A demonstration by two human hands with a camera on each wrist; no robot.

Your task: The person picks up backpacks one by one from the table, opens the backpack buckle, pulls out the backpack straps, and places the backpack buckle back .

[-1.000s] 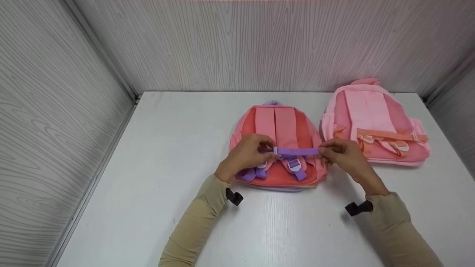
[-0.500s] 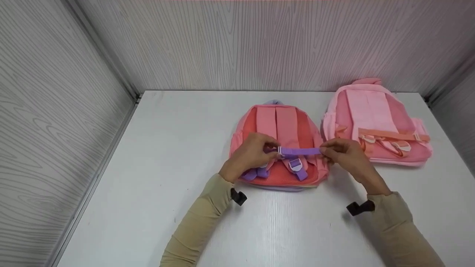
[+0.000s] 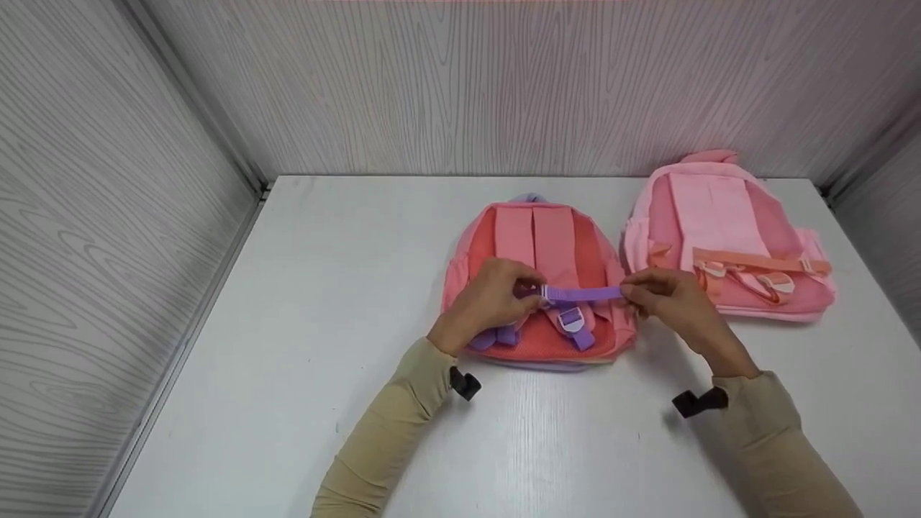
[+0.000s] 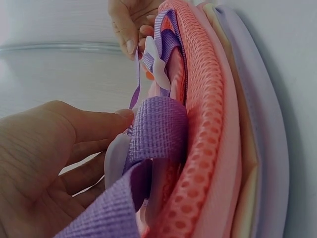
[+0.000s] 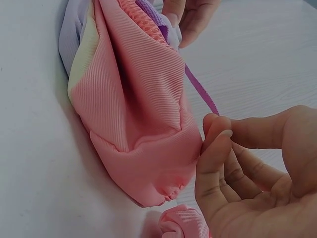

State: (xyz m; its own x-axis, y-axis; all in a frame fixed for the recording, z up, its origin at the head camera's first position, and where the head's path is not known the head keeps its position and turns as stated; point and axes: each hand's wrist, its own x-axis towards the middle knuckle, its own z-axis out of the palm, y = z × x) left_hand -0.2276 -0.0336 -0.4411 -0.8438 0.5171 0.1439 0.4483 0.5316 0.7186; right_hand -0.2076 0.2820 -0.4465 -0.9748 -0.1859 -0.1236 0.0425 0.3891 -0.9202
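Note:
A coral-pink backpack (image 3: 554, 237) lies on the table with its shoulder straps and mesh back upward. Across it runs a purple webbing strap (image 3: 584, 294), drawn straight between both hands. My left hand (image 3: 489, 295) pinches the strap at a small white buckle (image 3: 545, 292) near the middle of the backpack. At the right side, my right hand (image 3: 665, 298) pinches the strap's end between thumb and fingertip, seen also in the right wrist view as a thin purple band (image 5: 202, 91). Below the strap sits a white ladder-lock buckle (image 3: 572, 321) on a shoulder strap.
A lighter pink backpack (image 3: 719, 216) with an orange strap (image 3: 763, 262) lies at the back right, just beside the first one. White wood-grain panels (image 3: 446, 86) stand behind and at the sides of the white table (image 3: 324, 288).
My left hand and the white buckle have slid slightly to the right along the strap, so the stretch between the hands is shorter. The right hand has stayed almost still.

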